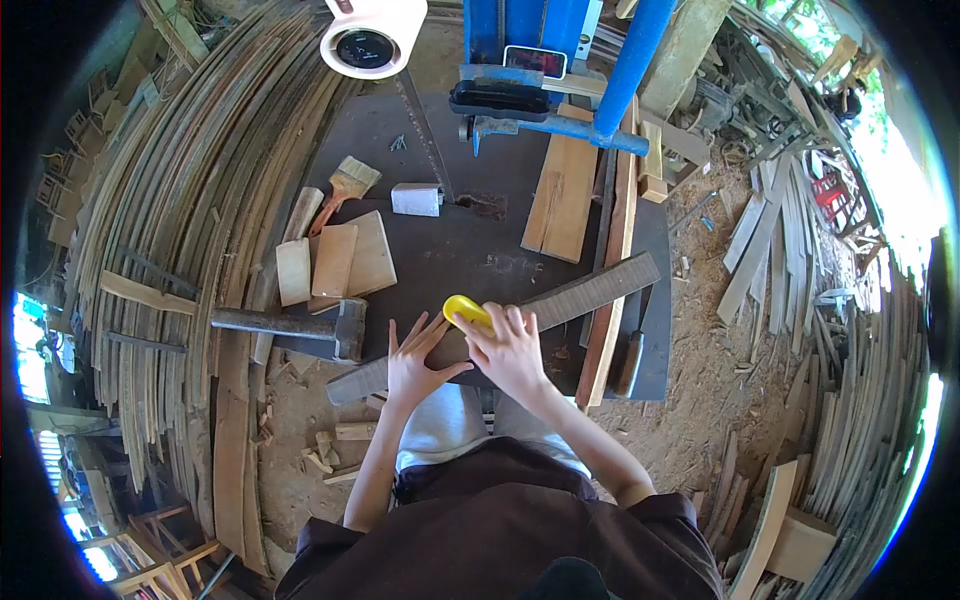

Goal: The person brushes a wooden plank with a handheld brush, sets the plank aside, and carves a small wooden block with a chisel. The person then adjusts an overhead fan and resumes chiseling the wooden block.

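Observation:
A long, slightly curved wooden piece [590,291] lies slantwise across the front of the dark table. My left hand [420,362] rests on it with fingers spread and thumb stretched toward my right hand. In my right hand [505,350] is a small yellow rounded object [464,309], gripped from above; its exact kind is not clear. It is over the wooden piece, just beside my left fingertips. To the left, a hammer [345,330] with a heavy metal head lies with its handle pointing outward.
Wood offcuts [368,255] and a paintbrush [350,182] lie at the table's left. An upright saw blade [425,135] passes beside a whitish block [416,199]. A flat board [562,190] and a long wooden strip [608,310] are at the right. Stacked planks [190,190] flank the table.

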Action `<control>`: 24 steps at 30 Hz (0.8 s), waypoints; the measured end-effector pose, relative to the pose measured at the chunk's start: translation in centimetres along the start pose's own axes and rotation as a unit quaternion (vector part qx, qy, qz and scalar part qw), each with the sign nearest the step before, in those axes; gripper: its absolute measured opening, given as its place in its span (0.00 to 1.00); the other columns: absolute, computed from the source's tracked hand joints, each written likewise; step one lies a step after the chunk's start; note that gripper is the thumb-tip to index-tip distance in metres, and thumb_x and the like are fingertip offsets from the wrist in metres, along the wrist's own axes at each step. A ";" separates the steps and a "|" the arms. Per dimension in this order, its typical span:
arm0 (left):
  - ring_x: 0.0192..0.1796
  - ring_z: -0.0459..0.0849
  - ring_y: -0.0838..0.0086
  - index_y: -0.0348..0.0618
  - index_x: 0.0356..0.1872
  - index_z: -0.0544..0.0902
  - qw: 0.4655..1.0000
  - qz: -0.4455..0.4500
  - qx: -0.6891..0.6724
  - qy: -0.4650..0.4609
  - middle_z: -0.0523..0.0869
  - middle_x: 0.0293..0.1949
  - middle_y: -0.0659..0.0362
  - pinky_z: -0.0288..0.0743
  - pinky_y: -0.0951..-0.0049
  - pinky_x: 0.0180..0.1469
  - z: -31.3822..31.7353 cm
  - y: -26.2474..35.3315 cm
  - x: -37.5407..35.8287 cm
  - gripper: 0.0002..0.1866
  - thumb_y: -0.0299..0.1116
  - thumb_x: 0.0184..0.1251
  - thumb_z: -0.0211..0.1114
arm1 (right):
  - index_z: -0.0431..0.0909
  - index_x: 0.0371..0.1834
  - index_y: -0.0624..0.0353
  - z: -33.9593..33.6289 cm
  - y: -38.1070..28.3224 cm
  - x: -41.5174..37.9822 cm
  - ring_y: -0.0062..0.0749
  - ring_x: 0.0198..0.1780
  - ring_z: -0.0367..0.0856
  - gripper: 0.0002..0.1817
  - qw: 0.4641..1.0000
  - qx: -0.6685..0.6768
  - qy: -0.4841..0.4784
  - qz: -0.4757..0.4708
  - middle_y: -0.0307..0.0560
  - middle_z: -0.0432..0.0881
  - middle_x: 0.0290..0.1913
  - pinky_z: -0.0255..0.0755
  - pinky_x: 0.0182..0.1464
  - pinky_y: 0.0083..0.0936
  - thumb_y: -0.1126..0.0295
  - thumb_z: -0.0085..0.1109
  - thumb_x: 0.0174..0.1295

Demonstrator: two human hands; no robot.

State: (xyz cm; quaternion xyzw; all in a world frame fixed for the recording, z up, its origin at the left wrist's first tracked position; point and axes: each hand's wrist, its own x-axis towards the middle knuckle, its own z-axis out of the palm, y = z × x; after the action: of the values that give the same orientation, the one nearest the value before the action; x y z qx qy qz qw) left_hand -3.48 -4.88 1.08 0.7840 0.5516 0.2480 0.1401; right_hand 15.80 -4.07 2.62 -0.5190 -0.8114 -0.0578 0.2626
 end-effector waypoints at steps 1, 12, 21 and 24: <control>0.71 0.75 0.62 0.47 0.60 0.83 1.000 0.000 0.001 0.000 0.81 0.65 0.60 0.43 0.37 0.78 0.1 0.0 0.0 0.41 0.60 0.45 0.79 | 0.80 0.63 0.29 -0.5 0.7 0.2 0.39 0.51 0.74 0.28 1.000 0.000 0.001 0.001 0.43 0.75 0.54 0.68 0.51 0.42 0.61 0.68 0.56; 0.69 0.77 0.65 0.46 0.58 0.84 0.999 0.010 -0.015 0.043 0.83 0.63 0.61 0.44 0.43 0.79 0.7 -0.3 -0.4 0.39 0.56 0.45 0.80 | 0.83 0.60 0.36 -9.4 24.5 -3.5 0.40 0.49 0.76 0.23 0.917 -0.218 0.161 0.292 0.41 0.82 0.46 0.74 0.52 0.42 0.64 0.70 0.58; 0.69 0.78 0.65 0.45 0.58 0.85 0.999 -0.001 -0.026 0.034 0.84 0.62 0.61 0.44 0.42 0.79 0.5 -0.1 -0.2 0.39 0.55 0.44 0.81 | 0.84 0.59 0.35 -3.3 3.0 1.5 0.41 0.52 0.75 0.27 0.997 0.050 0.027 0.056 0.43 0.78 0.53 0.69 0.54 0.42 0.66 0.72 0.52; 0.68 0.78 0.65 0.45 0.58 0.84 1.000 -0.007 -0.014 0.015 0.84 0.63 0.61 0.44 0.41 0.78 0.7 -0.5 -0.3 0.39 0.55 0.44 0.81 | 0.81 0.61 0.24 -0.7 -0.1 0.4 0.41 0.51 0.74 0.29 0.998 0.059 -0.012 -0.007 0.41 0.76 0.55 0.69 0.52 0.43 0.63 0.71 0.53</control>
State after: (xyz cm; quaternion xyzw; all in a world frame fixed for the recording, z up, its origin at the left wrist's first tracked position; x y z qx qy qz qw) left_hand -3.61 -4.92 0.18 0.7744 0.5554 0.2665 0.1445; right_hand 15.84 -3.99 3.41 -0.4977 -0.8200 -0.0057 0.2827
